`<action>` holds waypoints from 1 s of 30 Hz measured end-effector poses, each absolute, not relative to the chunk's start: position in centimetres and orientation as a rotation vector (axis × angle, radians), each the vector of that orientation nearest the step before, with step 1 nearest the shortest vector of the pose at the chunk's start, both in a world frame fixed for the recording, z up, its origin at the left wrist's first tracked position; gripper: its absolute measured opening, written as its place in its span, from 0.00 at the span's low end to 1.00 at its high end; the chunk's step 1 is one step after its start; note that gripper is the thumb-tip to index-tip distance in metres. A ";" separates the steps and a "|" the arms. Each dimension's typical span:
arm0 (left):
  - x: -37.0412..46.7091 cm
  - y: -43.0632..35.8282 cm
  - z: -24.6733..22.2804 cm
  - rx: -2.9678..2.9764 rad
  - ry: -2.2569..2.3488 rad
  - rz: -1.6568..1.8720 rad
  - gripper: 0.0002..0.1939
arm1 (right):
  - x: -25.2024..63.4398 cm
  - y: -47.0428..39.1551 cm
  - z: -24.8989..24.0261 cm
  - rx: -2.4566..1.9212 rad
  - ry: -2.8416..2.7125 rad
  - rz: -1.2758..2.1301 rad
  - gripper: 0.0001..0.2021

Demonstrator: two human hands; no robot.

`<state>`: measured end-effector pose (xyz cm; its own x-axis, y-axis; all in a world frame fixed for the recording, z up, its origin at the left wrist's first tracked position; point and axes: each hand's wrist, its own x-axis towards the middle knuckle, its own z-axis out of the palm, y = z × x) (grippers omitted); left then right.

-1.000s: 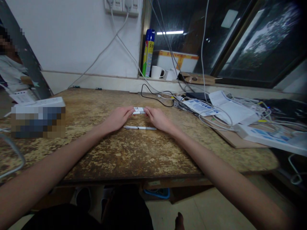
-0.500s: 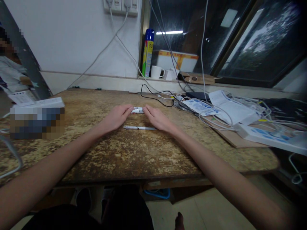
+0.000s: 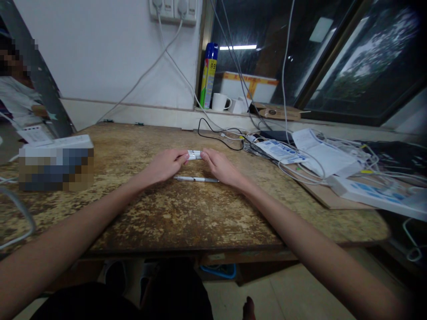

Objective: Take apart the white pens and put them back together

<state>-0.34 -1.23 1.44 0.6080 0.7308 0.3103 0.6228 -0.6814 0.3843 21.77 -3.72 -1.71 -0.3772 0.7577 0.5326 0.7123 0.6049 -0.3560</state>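
Note:
Both hands grip a small bundle of white pens (image 3: pixel 194 154) by its ends, just above or on the worn wooden table (image 3: pixel 200 213); I cannot tell if it touches the wood. My left hand (image 3: pixel 168 162) is closed round the left end, thumb in front. At the right end, my right hand (image 3: pixel 218 165) has its thumb and fingers closed. Their fingers hide the pens' tips, and the exact number is unclear. Nearer to me a single white-and-grey pen (image 3: pixel 196 179) lies crosswise on the table, its right end close beside my right wrist.
At the right, papers (image 3: pixel 325 153), tangled cables and a white box (image 3: pixel 373 191) cover a board. A white box (image 3: pixel 73 141) stands at the left, partly blurred. On the windowsill are a spray can (image 3: pixel 208 78) and a white mug (image 3: pixel 220 102). Another person is at far left.
The pen bundle has turned slightly in my hands; its coloured marks no longer show. Both hands stay at its ends. The view has shifted a little; the single pen lies still.

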 end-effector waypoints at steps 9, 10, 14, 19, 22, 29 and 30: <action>-0.6 -0.2 1.4 2.376 1.078 0.513 0.18 | 21.5 -3.4 -2.1 -1.100 -2.230 -0.072 0.16; -0.6 -0.1 1.3 2.343 1.071 0.495 0.18 | 21.5 -3.4 -2.1 -1.085 -2.235 -0.078 0.16; -0.6 -0.3 0.9 2.393 1.045 0.585 0.21 | 22.0 -3.4 -1.7 -1.030 -2.189 -0.059 0.15; -0.9 -0.5 0.9 2.638 1.018 0.815 0.18 | 22.8 -3.5 -1.1 -1.001 -2.129 0.072 0.10; -1.0 -0.4 0.8 2.693 0.980 0.838 0.18 | 23.2 -3.4 -1.2 -1.075 -2.170 0.099 0.11; -0.8 -0.6 0.2 2.696 0.990 0.765 0.18 | 23.5 -3.1 -1.5 -1.094 -2.141 0.140 0.09; -0.8 -0.6 0.2 2.693 0.982 0.765 0.18 | 23.4 -3.0 -1.6 -1.108 -2.148 0.133 0.10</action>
